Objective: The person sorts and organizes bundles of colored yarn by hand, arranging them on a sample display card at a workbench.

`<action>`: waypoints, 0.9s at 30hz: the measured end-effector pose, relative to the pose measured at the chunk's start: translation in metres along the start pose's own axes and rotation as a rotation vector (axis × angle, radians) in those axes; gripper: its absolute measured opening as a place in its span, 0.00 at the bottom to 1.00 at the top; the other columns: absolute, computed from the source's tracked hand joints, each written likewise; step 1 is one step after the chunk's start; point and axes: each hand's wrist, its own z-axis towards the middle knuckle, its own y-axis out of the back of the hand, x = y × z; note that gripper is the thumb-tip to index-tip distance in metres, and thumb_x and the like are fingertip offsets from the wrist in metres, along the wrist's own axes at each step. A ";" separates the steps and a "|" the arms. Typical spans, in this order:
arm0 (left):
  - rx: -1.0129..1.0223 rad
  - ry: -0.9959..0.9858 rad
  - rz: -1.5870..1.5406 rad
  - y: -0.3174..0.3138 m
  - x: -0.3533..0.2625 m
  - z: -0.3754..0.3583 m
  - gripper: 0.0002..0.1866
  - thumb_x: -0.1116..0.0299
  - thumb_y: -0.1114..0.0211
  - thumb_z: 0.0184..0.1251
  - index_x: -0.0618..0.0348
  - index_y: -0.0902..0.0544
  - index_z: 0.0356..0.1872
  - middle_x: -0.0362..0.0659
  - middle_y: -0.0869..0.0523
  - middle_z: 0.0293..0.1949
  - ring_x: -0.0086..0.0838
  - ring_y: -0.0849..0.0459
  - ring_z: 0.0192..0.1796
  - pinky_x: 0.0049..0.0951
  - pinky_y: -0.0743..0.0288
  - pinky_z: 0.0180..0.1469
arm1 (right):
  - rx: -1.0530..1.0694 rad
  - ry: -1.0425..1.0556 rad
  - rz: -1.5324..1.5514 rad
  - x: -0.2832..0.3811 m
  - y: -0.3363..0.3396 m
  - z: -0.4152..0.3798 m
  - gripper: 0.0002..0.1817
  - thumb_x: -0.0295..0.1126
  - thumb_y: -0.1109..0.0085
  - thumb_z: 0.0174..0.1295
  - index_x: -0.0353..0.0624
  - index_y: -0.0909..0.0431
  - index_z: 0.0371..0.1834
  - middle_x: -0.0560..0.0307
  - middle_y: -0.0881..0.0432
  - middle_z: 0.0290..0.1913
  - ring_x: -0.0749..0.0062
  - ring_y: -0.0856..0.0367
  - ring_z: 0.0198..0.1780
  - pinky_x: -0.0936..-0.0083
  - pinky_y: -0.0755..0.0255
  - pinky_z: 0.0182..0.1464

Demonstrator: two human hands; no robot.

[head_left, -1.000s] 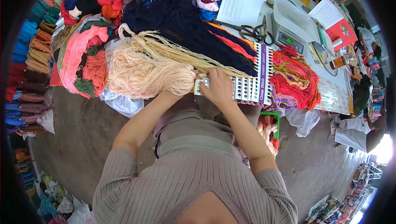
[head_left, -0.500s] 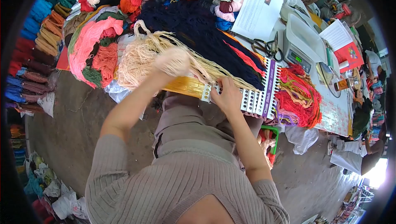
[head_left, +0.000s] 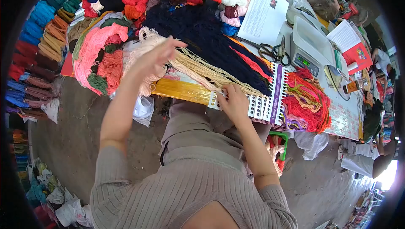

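My left hand (head_left: 158, 60) is raised over a heap of pale pink thread (head_left: 145, 45), its fingers apart and slightly blurred. My right hand (head_left: 234, 103) pinches a white perforated thread card (head_left: 214, 101) at the table's front edge. Cream strands (head_left: 198, 66) run from the holed cards toward the heap. Beside them lies a long dark navy bundle of thread (head_left: 190, 28). More white holed cards, one with a purple band (head_left: 276, 98), lie to the right of my right hand.
Pink and green skeins (head_left: 95, 49) lie on the left. Scissors (head_left: 276, 52), a printed sheet (head_left: 263, 12) and a digital scale (head_left: 306, 62) are at the back right. Red thread (head_left: 308, 106) is heaped beyond the cards. Yellow tape (head_left: 181, 89) covers the table edge.
My left hand has moved slightly left and up, and its fingers now show stretched out. My right hand stays at the card. The pale thread heap has shifted back and become smaller in view.
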 end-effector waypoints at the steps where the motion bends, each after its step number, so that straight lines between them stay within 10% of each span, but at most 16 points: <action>1: 0.357 -0.016 -0.388 0.000 0.020 0.005 0.29 0.44 0.53 0.69 0.56 0.27 0.59 0.38 0.24 0.38 0.30 0.24 0.36 0.35 0.24 0.34 | -0.003 -0.009 0.037 0.001 0.002 0.002 0.12 0.36 0.40 0.56 0.43 0.25 0.39 0.56 0.23 0.35 0.64 0.22 0.32 0.69 0.29 0.33; 6: 0.439 -0.202 -0.831 -0.092 0.017 -0.014 0.32 0.47 0.57 0.72 0.64 0.35 0.64 0.49 0.28 0.59 0.38 0.26 0.58 0.41 0.27 0.57 | 0.093 -0.234 0.815 0.031 0.020 0.014 0.09 0.29 0.43 0.61 0.38 0.24 0.42 0.58 0.21 0.35 0.78 0.24 0.31 0.81 0.30 0.33; 11: 0.536 -0.233 -0.942 -0.111 0.012 -0.015 0.34 0.46 0.56 0.70 0.60 0.41 0.68 0.49 0.49 0.72 0.45 0.52 0.74 0.48 0.35 0.64 | 0.197 -0.318 1.325 0.059 0.038 0.026 0.10 0.28 0.47 0.64 0.35 0.26 0.45 0.60 0.21 0.37 0.81 0.24 0.33 0.86 0.31 0.37; 27: 0.518 -0.237 -0.704 -0.115 0.009 -0.018 0.38 0.43 0.58 0.70 0.65 0.45 0.69 0.54 0.50 0.72 0.41 0.51 0.74 0.35 0.38 0.67 | 0.307 -0.411 1.351 0.047 0.041 0.023 0.10 0.36 0.47 0.67 0.40 0.26 0.36 0.65 0.25 0.26 0.86 0.31 0.27 0.87 0.38 0.29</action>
